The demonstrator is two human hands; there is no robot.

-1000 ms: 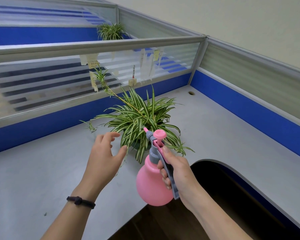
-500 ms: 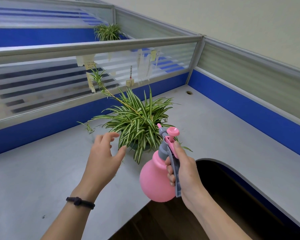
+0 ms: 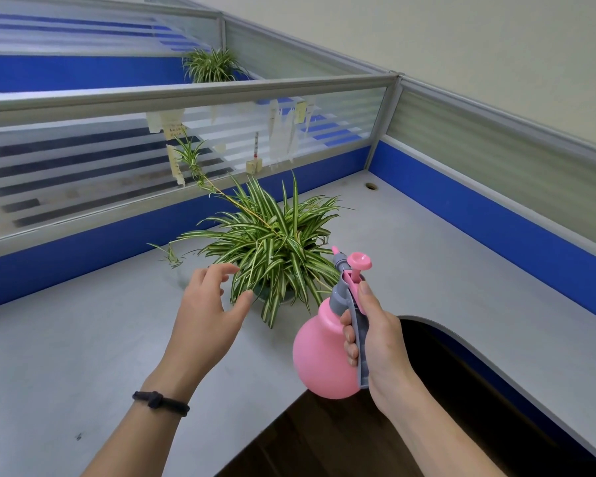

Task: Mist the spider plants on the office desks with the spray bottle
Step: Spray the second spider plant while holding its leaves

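Observation:
A spider plant (image 3: 272,249) with striped green-and-white leaves stands in a pot on the grey desk (image 3: 83,356). My right hand (image 3: 375,335) grips the grey handle of a pink spray bottle (image 3: 324,352), held just right of the plant with its nozzle pointing up and to the left toward the leaves. My left hand (image 3: 207,311) hovers open at the plant's left side, thumb tip against a lower leaf. A second spider plant (image 3: 210,65) stands behind the far partition.
Blue-and-frosted-glass partitions (image 3: 186,98) enclose the desk at the back and right, with paper notes stuck on the glass. A cable hole (image 3: 371,186) sits in the far corner. The desk's curved cut-out (image 3: 444,390) opens to dark floor below my right hand.
The spray bottle has shifted to the right of the plant and a little higher. My left hand has stayed beside the leaves, fingers spread a bit more.

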